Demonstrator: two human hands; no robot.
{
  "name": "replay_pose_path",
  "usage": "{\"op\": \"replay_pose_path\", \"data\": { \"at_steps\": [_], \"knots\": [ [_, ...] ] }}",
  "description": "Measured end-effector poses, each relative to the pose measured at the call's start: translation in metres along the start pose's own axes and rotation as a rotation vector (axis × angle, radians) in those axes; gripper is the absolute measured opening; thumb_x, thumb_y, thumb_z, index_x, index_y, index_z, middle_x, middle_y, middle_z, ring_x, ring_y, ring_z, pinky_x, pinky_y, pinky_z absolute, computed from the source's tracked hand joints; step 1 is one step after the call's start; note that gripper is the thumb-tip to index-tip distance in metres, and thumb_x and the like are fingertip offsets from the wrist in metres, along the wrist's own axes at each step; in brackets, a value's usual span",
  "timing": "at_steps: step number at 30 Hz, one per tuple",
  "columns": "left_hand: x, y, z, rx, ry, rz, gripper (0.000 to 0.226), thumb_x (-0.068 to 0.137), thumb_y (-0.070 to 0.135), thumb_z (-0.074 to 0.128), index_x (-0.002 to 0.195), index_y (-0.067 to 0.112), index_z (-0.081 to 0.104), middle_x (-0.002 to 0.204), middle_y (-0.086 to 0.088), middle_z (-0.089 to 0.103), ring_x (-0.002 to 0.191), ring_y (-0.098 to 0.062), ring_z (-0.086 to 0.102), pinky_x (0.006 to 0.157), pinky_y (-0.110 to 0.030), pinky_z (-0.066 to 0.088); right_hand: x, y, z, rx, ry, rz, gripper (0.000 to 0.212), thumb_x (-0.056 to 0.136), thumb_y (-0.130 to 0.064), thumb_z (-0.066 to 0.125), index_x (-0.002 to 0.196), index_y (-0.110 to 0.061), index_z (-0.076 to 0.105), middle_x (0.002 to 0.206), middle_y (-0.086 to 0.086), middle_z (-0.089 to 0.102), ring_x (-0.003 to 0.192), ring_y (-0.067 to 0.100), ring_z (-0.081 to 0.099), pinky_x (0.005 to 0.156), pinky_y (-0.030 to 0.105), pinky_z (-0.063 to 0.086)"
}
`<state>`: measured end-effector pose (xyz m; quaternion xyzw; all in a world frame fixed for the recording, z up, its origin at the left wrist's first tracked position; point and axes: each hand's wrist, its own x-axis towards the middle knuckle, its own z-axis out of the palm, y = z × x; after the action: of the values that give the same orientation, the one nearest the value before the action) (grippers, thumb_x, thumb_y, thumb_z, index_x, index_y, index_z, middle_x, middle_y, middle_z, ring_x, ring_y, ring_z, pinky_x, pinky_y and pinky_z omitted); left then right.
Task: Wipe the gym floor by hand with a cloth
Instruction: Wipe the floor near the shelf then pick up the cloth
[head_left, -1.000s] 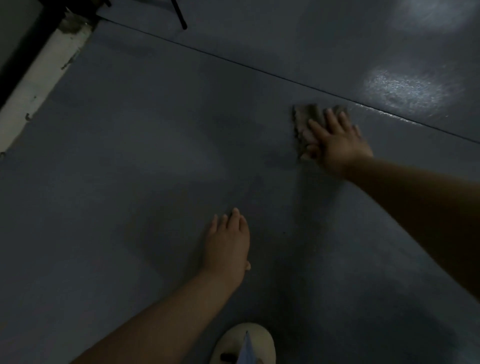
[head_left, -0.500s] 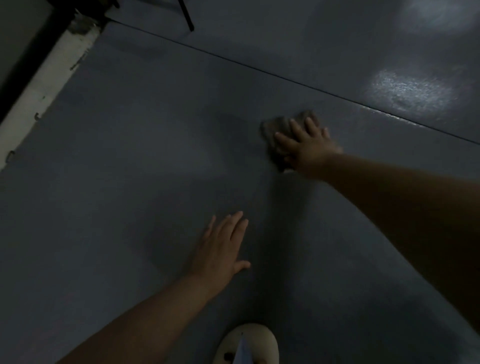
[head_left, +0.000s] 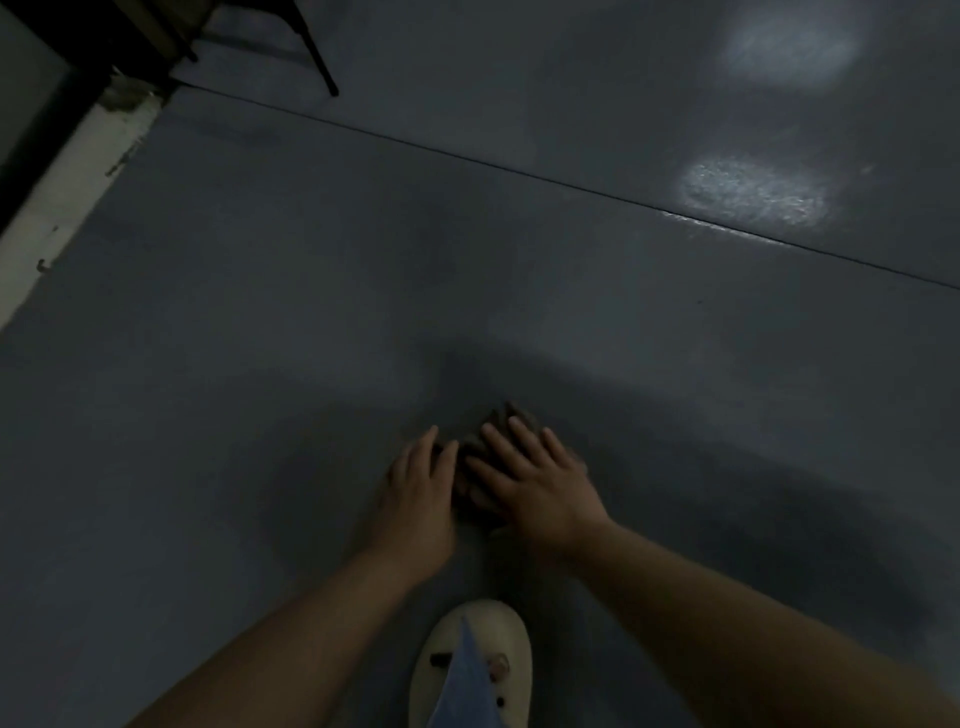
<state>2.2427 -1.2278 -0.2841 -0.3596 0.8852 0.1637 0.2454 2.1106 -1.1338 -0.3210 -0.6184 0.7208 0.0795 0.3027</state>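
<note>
Low in the centre of the head view, both hands meet on the grey gym floor (head_left: 260, 364). Right hand (head_left: 535, 483) lies palm-down on the cloth (head_left: 511, 415), fingers straight and slightly spread, pressing it flat to the floor. Cloth is dark and crumpled, mostly hidden under that hand; only its far edge and a bit between the two hands show. Left hand (head_left: 421, 488) is just beside the right, palm-down, fingers straight and close together; its fingertips reach the cloth's left edge, but too dark to tell whether they touch the cloth or only the floor. Both forearms are bare and come in from the bottom of the frame.

Near bottom edge: a pale clog-style shoe (head_left: 498, 639) with a strip of blue fabric (head_left: 465, 696) hanging over it, close behind the hands.

A thin dark seam line (head_left: 519, 174) runs diagonally across the floor, well beyond the hands. Two bright light reflections (head_left: 753, 189) sit on the floor upper right. Upper left: a white painted strip (head_left: 67, 208) along the floor edge and a black metal leg (head_left: 317, 57) of some furniture; lighting is dim overall.
</note>
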Motion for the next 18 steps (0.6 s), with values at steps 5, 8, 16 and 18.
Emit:
{"op": "replay_pose_path", "data": {
  "at_steps": [5,8,16,18],
  "knots": [
    [-0.005,0.024,0.008,0.087,-0.171,0.152,0.075,0.092,0.012,0.044,0.153,0.022,0.001,0.158,-0.004,-0.016,0.146,-0.023,-0.007,0.117,-0.034,-0.002,-0.031,0.079,-0.003,0.076,0.187,0.32,0.061,0.091,-0.05,0.037,0.148,-0.031,0.026,0.158,0.009,0.015,0.144,0.037,0.015,0.113,0.05,0.019],
    [-0.004,0.027,0.003,0.149,-0.201,0.165,0.077,0.091,0.011,0.046,0.153,0.02,0.001,0.159,-0.006,-0.014,0.147,-0.023,-0.003,0.118,-0.039,-0.001,-0.054,0.105,0.0,0.266,0.214,0.604,0.06,0.099,-0.047,0.03,0.151,-0.036,0.001,0.159,0.002,-0.014,0.145,0.029,-0.014,0.117,0.046,-0.001],
    [-0.004,0.035,-0.005,0.236,-0.236,0.153,0.07,0.094,0.016,0.044,0.153,0.019,0.006,0.159,-0.008,-0.009,0.147,-0.024,0.003,0.118,-0.041,0.002,-0.051,0.014,0.015,0.2,0.029,0.343,0.062,0.096,-0.044,0.04,0.15,-0.038,0.009,0.159,0.01,-0.008,0.142,0.038,-0.017,0.112,0.059,-0.001],
    [-0.004,0.04,-0.006,0.21,-0.223,0.128,0.069,0.093,0.018,0.044,0.152,0.019,0.009,0.16,-0.008,-0.007,0.147,-0.024,0.003,0.118,-0.039,0.003,-0.058,-0.006,0.034,0.114,0.05,0.227,0.055,0.082,-0.046,0.045,0.137,-0.038,0.046,0.15,0.012,0.036,0.139,0.043,0.021,0.102,0.064,0.028]
  ]
}}
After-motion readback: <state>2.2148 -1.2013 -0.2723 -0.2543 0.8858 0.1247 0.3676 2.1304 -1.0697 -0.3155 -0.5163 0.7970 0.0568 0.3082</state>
